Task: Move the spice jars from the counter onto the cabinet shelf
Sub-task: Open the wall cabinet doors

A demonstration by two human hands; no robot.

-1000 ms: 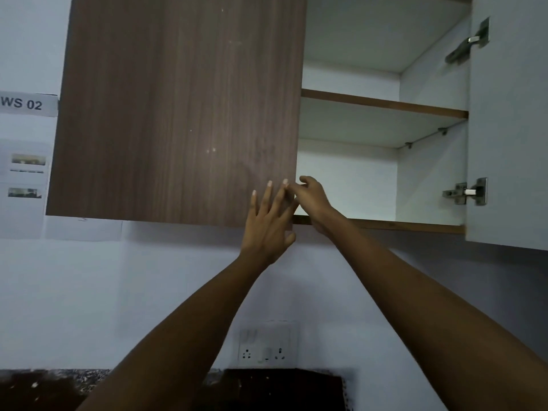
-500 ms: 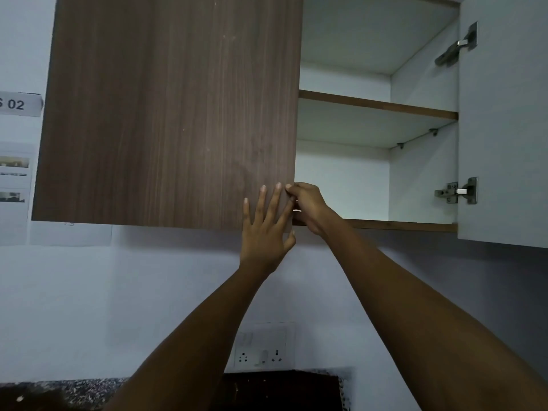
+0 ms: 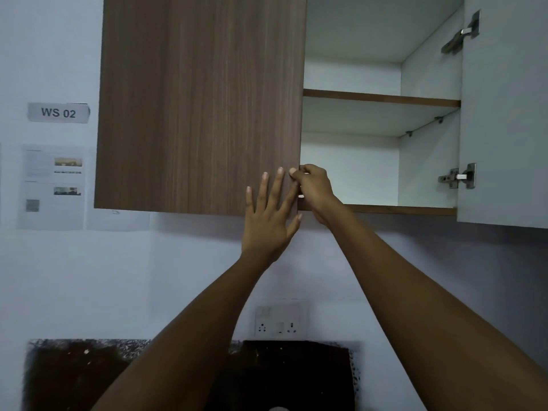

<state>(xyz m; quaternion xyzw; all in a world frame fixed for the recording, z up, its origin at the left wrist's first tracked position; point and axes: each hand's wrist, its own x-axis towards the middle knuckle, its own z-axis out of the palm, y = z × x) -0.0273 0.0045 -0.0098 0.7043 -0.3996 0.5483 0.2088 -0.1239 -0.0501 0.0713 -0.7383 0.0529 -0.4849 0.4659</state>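
Note:
No spice jars are in view. The wall cabinet has a brown wooden left door [image 3: 198,108] that covers its left half. My left hand [image 3: 267,223] lies flat against that door's lower right corner, fingers spread. My right hand [image 3: 314,191] curls around the same door's right edge, thumb on the front. The right half is open and shows a bare bottom shelf [image 3: 400,209] and a bare upper shelf [image 3: 382,97].
The white right door [image 3: 504,114] stands swung out at the right with its hinges showing. A wall socket [image 3: 280,320] sits below the cabinet, above a dark granite counter [image 3: 74,369]. Printed sheets [image 3: 52,185] and a "WS 02" label [image 3: 58,112] hang at the left.
Both hands stay at the left door's lower right edge. The view has swung slightly left, so the label and sheets show more fully.

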